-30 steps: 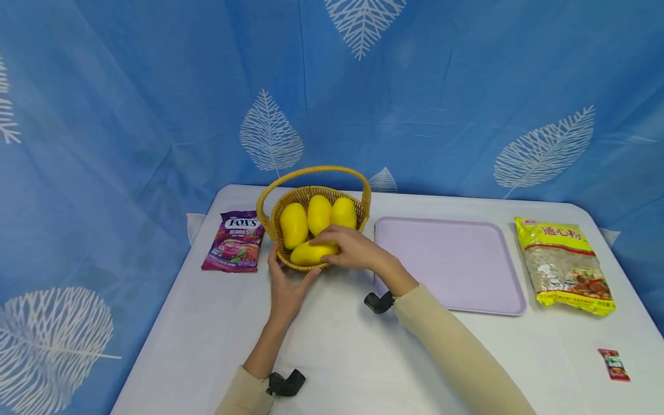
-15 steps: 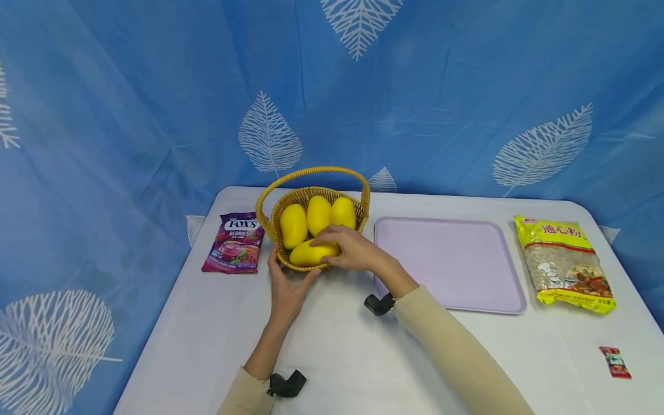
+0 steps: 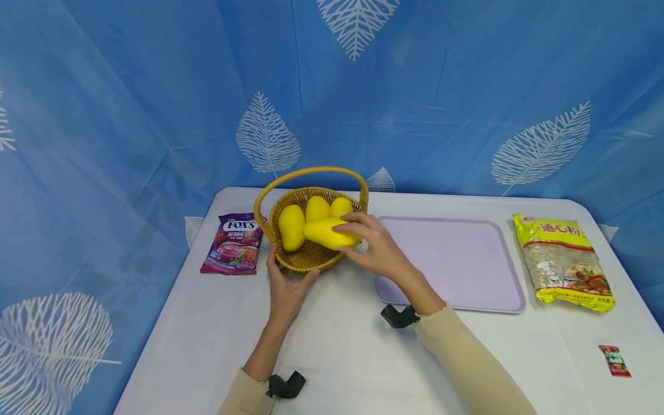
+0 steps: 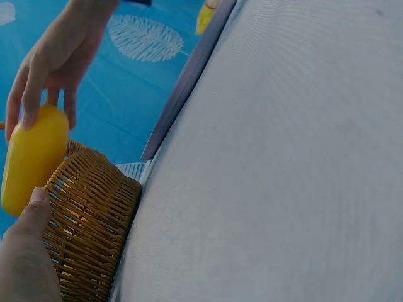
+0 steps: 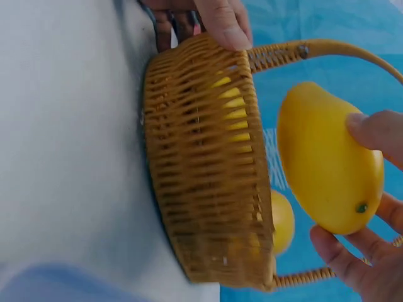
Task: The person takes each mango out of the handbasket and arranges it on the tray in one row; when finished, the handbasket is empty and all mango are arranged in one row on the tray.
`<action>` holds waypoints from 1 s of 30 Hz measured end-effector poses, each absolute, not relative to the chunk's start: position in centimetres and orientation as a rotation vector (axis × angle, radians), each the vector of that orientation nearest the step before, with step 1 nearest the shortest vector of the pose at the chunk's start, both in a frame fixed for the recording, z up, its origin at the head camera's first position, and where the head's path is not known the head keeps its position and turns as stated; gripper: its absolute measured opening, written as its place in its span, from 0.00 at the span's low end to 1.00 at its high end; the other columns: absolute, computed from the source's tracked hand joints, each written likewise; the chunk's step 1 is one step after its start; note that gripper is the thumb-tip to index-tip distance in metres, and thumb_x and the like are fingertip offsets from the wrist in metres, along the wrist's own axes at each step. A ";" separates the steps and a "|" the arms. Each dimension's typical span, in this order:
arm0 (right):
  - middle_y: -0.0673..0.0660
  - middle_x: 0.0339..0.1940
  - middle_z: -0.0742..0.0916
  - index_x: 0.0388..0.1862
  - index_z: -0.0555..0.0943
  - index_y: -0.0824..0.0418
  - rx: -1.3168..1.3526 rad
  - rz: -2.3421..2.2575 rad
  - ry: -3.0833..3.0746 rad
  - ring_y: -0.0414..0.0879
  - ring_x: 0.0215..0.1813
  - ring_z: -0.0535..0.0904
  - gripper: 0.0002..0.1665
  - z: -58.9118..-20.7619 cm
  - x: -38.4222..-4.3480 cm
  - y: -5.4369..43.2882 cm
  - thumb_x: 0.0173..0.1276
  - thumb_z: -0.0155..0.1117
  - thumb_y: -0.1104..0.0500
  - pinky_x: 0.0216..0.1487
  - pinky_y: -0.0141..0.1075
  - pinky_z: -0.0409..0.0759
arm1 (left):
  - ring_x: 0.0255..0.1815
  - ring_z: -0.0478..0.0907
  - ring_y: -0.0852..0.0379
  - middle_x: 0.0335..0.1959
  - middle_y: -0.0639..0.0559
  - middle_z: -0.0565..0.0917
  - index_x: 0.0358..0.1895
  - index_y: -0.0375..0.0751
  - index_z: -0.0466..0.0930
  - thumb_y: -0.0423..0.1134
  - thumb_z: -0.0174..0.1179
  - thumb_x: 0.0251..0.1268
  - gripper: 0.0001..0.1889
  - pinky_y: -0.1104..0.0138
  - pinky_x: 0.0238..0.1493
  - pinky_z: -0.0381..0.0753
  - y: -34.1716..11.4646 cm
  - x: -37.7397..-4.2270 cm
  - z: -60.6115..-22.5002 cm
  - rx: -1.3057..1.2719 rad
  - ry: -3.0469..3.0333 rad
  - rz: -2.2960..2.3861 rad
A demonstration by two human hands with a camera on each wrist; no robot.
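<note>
From the head view, the right arm reaches across at an angle, and the right hand (image 3: 378, 248) pinches one yellow mango (image 3: 329, 232) between thumb and fingers, over the basket (image 3: 313, 257); the left arm comes straight up, and the left hand (image 3: 287, 297) holds the basket's near side, thumb and fingers spread apart around it. Three more mangoes (image 3: 292, 227) lie inside. Only here do I see all of one candy bag (image 3: 233, 245), one tray (image 3: 451, 259), one pasta bag (image 3: 565, 265) and one small red packet (image 3: 615, 361). The left wrist view shows the left thumb (image 4: 34, 214) pressed at the rim and the right fingers pointing down onto the mango. The right wrist view adds a dark stem spot (image 5: 361, 207) on the held mango, and a gap between that mango and the rim.
</note>
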State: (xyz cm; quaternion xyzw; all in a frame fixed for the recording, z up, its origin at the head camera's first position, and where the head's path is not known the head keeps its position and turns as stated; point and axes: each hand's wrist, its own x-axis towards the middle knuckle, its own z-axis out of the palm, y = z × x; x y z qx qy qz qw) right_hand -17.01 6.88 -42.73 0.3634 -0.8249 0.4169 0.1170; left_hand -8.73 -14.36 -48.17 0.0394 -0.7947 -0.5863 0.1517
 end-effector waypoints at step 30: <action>0.66 0.54 0.79 0.49 0.84 0.64 0.262 1.094 -2.532 0.64 0.55 0.72 0.23 -47.8 -13.9 15.6 0.51 0.77 0.68 0.56 0.54 0.72 | 0.75 0.52 0.37 0.78 0.38 0.46 0.77 0.39 0.40 0.38 0.70 0.59 0.52 0.45 0.72 0.57 -14.3 -8.7 -48.1 0.155 -2.308 -1.717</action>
